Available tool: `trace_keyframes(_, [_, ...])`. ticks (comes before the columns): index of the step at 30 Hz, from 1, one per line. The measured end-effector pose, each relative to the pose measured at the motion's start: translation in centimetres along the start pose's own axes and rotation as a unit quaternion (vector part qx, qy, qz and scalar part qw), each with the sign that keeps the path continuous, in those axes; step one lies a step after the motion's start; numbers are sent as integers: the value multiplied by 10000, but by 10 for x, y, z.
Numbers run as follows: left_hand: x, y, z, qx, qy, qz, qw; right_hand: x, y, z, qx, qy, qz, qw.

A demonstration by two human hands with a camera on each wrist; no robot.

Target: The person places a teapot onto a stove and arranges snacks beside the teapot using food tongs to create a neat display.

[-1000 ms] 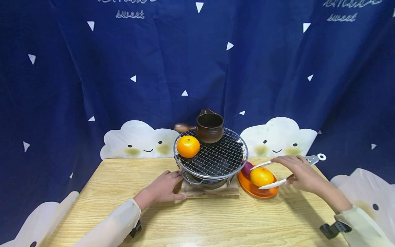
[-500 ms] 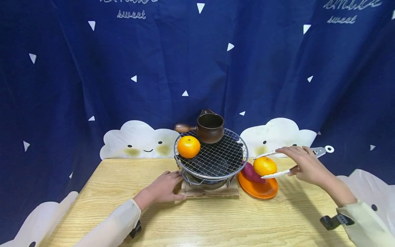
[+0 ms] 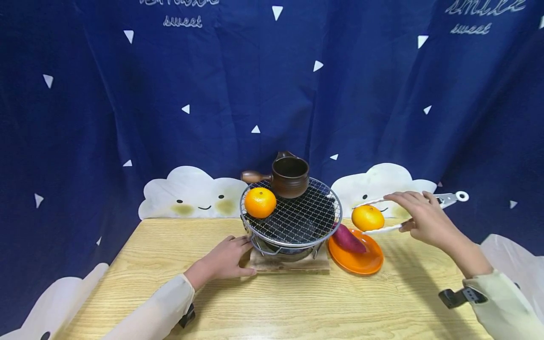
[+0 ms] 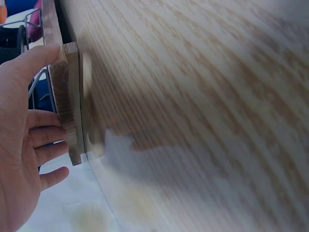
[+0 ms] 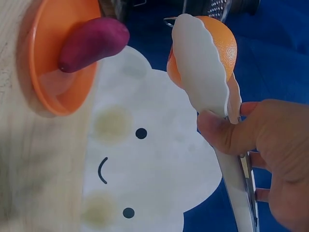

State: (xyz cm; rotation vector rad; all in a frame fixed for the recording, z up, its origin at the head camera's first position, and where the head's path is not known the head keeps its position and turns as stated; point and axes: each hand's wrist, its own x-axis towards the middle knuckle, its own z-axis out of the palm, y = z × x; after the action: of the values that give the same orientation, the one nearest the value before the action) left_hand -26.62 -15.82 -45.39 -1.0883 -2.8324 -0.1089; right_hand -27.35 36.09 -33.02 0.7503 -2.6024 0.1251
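Observation:
My right hand (image 3: 429, 222) grips white-tipped metal tongs (image 5: 231, 179), thumb on one arm and fingers on the other. Between the tongs' scalloped tips is a mandarin orange (image 3: 368, 218), raised above the orange plate (image 3: 369, 264). On that plate lies a purple sweet potato (image 5: 94, 43). My left hand (image 3: 227, 259) rests at the left end of a wooden board (image 4: 63, 92) under a small grill; its thumb touches the front corner, and its other fingers lie fairly straight along the end. A second mandarin orange (image 3: 260, 202) sits on the round wire grate (image 3: 303, 219).
A dark brown pot (image 3: 290, 177) with a wooden handle stands at the back of the grate, handle pointing left. The grill stands at the back middle of the wooden table (image 3: 289, 307). Behind hangs a blue curtain (image 3: 272, 94) with cloud prints.
The tongs have lifted the mandarin orange off the plate, up and slightly right, uncovering the sweet potato. My left hand has stayed in place at the board.

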Motion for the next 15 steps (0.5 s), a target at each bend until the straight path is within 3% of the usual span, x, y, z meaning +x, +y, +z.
trace_keyframes(15, [0,0,1,38,58,45,10000,6,-1,-12,-1,389,334,9987])
